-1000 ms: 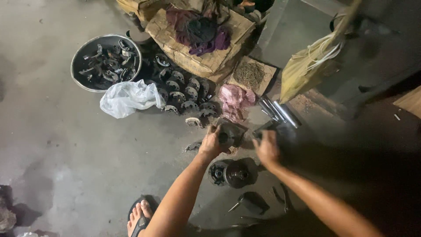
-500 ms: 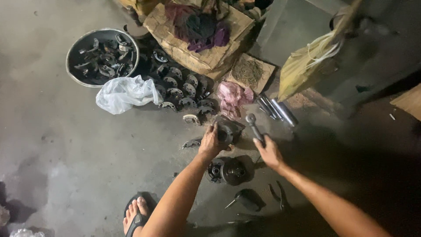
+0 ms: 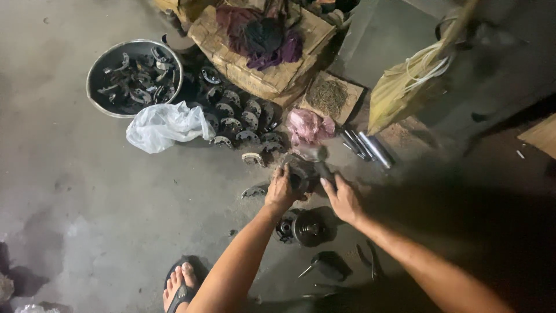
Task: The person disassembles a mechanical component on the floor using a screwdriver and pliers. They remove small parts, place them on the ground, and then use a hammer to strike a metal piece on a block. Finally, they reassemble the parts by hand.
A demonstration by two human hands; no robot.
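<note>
head view, looking down at a concrete floor [image 3: 87, 203]. the left hand [image 3: 282, 190] is curled around the left side of a dark metal part [image 3: 302, 174], fingers wrapped on it. the right hand [image 3: 344, 200] rests against the part's right side with fingers stretched forward and partly bent; how firmly it grips, i cannot tell. the part sits between the two hands, just above the floor, too dark and blurred to read its shape closely.

just below the hands lies a round black hub [image 3: 307, 228] on the floor, and further below it, towards the person, a small dark tool [image 3: 327, 265]. left of the left hand a curved shoe [image 3: 253, 192] lies alone. beyond the hands, a row of similar curved shoes [image 3: 240, 119] is stacked in lines, with a white plastic bag [image 3: 165, 124] beside them to the left. further left and beyond sits a metal bowl [image 3: 134, 77] filled with dark parts. straight beyond the hands is a pink rag [image 3: 308, 126], and just right of it several shiny metal rods [image 3: 370, 148]. behind those, a cardboard box [image 3: 260, 64] carries purple and dark cloth [image 3: 263, 35]. beyond the right hand stands a yellow sack [image 3: 405, 87]. a foot in a sandal [image 3: 178, 287] shows below the left arm.
</note>
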